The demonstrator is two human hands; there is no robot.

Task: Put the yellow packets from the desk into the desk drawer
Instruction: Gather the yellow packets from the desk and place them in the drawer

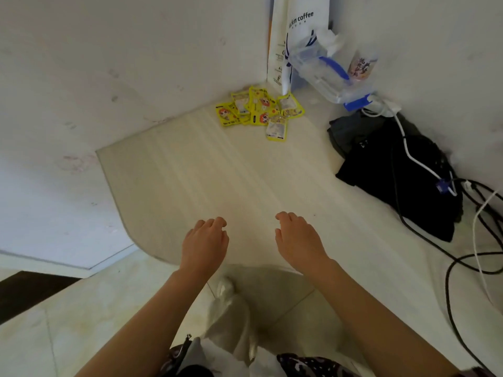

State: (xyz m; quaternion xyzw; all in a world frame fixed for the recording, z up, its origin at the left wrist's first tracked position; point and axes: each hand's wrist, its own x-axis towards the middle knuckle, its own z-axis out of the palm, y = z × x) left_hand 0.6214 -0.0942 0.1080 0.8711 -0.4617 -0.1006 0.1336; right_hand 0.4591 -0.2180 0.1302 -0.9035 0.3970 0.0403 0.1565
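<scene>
Yellow packets point(258, 111): a loose overlapping heap at the far edge of the pale desk point(217, 172), close to the wall corner and well apart from both hands. Left hand point(205, 242) and right hand point(298, 240): both over the near edge of the desk, fingers loosely curled, holding nothing. Desk drawer: not in view (presumably below the desk edge, so it cannot be told whether it stands open). Risks, as judged: the packets are thin and slick and lie one over another, so a single grab may leave some behind or let one slide off toward the wall; one packet lies a little nearer than the rest and could be missed. Surroundings: a white paper coffee bag point(296, 36) stands just beyond the heap, a clear plastic container with blue handle point(326, 74) leans to its right, and a black bag point(402, 172) with trailing cables point(462, 254) fills the right side. The straight reach to the heap is unobstructed; the paper bag might be knocked by a hasty sweep.
</scene>
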